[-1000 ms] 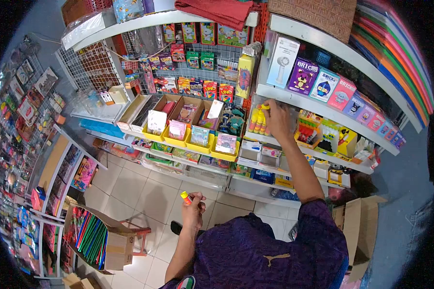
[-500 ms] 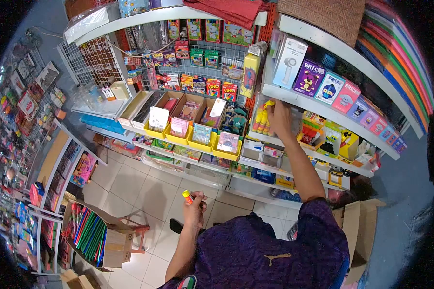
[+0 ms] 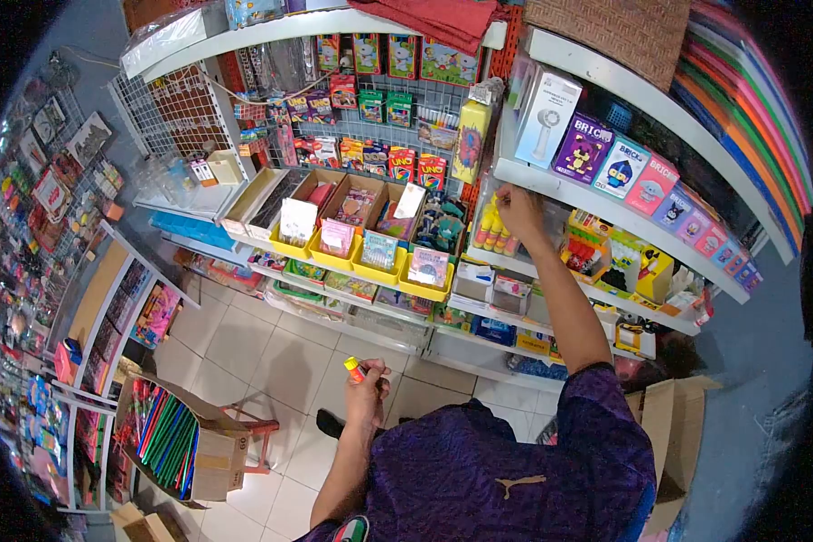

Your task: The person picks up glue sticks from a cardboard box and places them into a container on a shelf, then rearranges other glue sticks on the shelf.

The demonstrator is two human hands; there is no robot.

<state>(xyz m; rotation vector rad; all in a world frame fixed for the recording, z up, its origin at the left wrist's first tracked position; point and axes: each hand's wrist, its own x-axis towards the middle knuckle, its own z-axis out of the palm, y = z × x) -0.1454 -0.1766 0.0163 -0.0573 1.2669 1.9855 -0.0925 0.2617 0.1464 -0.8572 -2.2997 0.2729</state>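
Note:
In my left hand point(image 3: 369, 390), low in front of my body, is a small yellow-capped glue stick point(image 3: 354, 369) with an orange-red body, its cap pointing up and outward. My right hand point(image 3: 518, 213) reaches into the shelf at the right, its fingers curled down over a row of upright yellow glue sticks point(image 3: 491, 226). Whatever lies between those fingertips is hidden from view. The glue sticks stand close together at the left end of that shelf, below the brick-toy boxes point(image 3: 584, 147).
Yellow bins point(image 3: 336, 259) with small goods line the shelf left of my right arm. A carton of colourful long sticks point(image 3: 217, 456) stands on the tiled floor at lower left. Another open carton point(image 3: 682, 434) is at my right. A white shelf edge point(image 3: 605, 200) runs above my right hand.
The yellow piece that showed at my right fingertips is no longer visible there. My right hand has shifted slightly and more of the standing glue sticks shows. My left hand stays nearly still.

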